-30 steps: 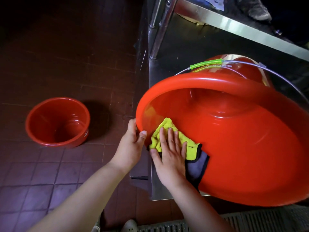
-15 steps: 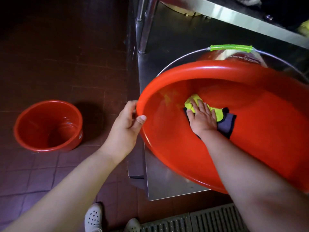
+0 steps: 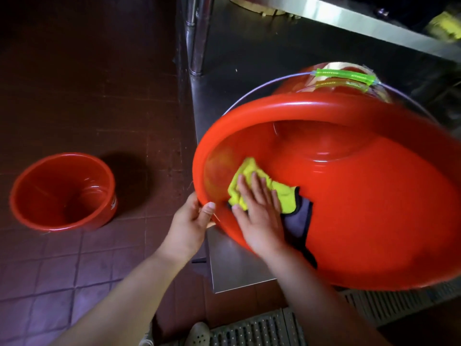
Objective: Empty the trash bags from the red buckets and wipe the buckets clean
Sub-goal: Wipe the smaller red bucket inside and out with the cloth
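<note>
Big red bucket (image 3: 349, 208) lies tipped on the steel worktop (image 3: 249, 78), mouth toward the person, axis running away from the hands to the base up beyond them; wire bail with its green grip (image 3: 346, 76) sits on the far side.

Left hand (image 3: 189, 226) grips the near-left rim, thumb hooked over the lip, fingers under the outside. Right hand (image 3: 259, 216) is inside the mouth, just right of the left one, fingers straight and flat, pressing the yellow-and-grey cloth (image 3: 282, 196) onto the lower-left inner wall close to the rim. Right hand is the one on the wiping surface; the unwiped depth lies straight ahead of it, along the bucket axis (base looks glossy, can't tell if it's wet or clean).

Versus half a second ago: the right hand and cloth have come back from deeper in the bucket to near the rim; left hand keeps the same rim hold.

Second, smaller red bucket (image 3: 62, 193) stands upright on the tiled floor (image 3: 74, 265), well left of the left hand, no bag in it.
</note>
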Demonstrator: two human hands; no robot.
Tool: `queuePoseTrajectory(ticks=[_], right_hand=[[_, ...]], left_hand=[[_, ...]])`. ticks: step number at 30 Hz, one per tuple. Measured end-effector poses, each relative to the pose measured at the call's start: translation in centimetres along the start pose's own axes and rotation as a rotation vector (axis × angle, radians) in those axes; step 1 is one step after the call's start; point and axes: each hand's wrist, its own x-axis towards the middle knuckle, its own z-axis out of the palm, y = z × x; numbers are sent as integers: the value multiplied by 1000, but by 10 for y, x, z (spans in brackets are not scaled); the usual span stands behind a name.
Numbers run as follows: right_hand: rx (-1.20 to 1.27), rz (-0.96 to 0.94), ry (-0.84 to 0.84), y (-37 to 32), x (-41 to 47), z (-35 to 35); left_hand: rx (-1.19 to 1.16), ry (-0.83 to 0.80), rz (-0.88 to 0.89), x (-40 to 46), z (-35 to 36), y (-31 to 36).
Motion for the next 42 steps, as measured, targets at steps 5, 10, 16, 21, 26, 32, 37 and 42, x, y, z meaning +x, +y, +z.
queuePoseTrajectory(ticks=[5, 10, 16, 21, 26, 32, 37, 42], right_hand=[[-98, -230, -47, -13, -49, 6], [-79, -200, -82, -9, 1, 0], [-139, 65, -46, 18, 97, -11], [-322, 218, -78, 51, 142, -27], [-197, 282, -110, 47, 144, -17], [-25, 143, 9, -10, 76, 4], [-46, -40, 84, -55, -11, 22], [-71, 62, 91, -43, 4, 17]], left_hand=[[98, -2, 47, -3, -23, 17], [170, -4, 120, 3, -46, 42], [324, -59, 199, 30, -71, 82], [392, -21, 238, 43, -78, 89], [214, -163, 52, 22, -56, 46], [125, -147, 67, 19, -46, 30], [280, -50, 116, 13, -47, 21], [356, -50, 177, 10, -48, 26]])
